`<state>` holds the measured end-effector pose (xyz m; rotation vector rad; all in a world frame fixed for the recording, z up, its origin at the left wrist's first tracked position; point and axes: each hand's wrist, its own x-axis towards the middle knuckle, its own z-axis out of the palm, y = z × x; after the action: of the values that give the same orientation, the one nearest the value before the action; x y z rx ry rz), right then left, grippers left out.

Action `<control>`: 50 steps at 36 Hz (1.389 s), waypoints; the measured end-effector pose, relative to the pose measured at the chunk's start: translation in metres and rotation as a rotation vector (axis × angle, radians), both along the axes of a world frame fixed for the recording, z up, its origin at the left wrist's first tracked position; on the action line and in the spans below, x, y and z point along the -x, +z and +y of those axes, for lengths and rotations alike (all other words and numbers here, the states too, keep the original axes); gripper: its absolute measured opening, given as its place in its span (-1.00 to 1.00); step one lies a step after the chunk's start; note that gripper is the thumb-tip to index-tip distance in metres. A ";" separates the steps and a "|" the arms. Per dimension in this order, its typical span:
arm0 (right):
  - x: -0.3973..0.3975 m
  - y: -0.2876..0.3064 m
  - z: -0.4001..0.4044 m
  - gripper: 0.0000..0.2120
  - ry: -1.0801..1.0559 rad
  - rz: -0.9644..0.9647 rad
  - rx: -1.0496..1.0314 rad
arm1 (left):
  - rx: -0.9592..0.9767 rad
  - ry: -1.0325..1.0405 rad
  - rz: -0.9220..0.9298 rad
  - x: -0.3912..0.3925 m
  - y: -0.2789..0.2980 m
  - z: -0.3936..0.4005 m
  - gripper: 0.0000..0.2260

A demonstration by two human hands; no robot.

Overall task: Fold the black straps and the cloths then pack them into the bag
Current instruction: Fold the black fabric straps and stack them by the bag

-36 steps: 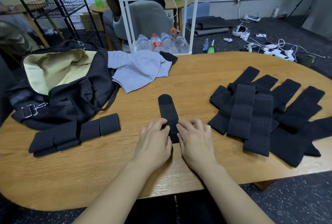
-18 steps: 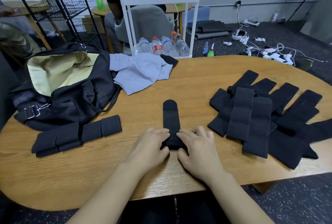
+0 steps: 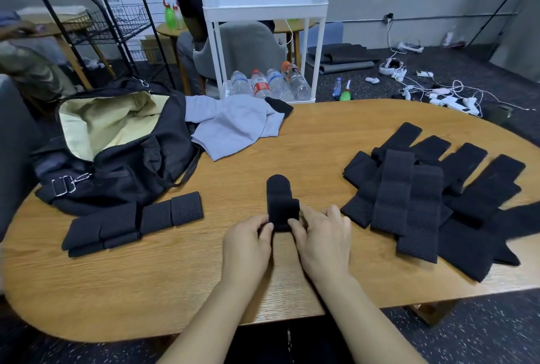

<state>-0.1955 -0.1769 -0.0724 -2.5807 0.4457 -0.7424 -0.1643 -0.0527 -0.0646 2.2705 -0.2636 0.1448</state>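
Open black bag (image 3: 122, 171) sits at left of frame, well apart from both hands; left hand is nearer to it.

Black strap (image 3: 281, 203) lies at frame middle, long way pointing up frame.

Left hand (image 3: 248, 242) and right hand (image 3: 323, 239) pinch strap's near end, one each side, folded part just above fingertips.
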 end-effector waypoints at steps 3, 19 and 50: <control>-0.008 -0.004 -0.001 -0.78 -0.009 0.040 0.053 | -0.006 0.011 0.017 -0.003 0.002 -0.002 -0.83; -0.020 -0.017 -0.003 -0.74 -0.022 0.017 0.282 | -0.140 -0.085 -0.001 -0.015 -0.001 0.001 -0.67; 0.035 -0.006 -0.015 -0.65 0.376 0.117 0.138 | -0.355 -0.494 0.013 0.001 0.003 0.041 -0.45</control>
<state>-0.2309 -0.1919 -0.0785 -2.7307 -0.0638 -0.5059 -0.1649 -0.0114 -0.0614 2.4727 -0.8904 -0.1889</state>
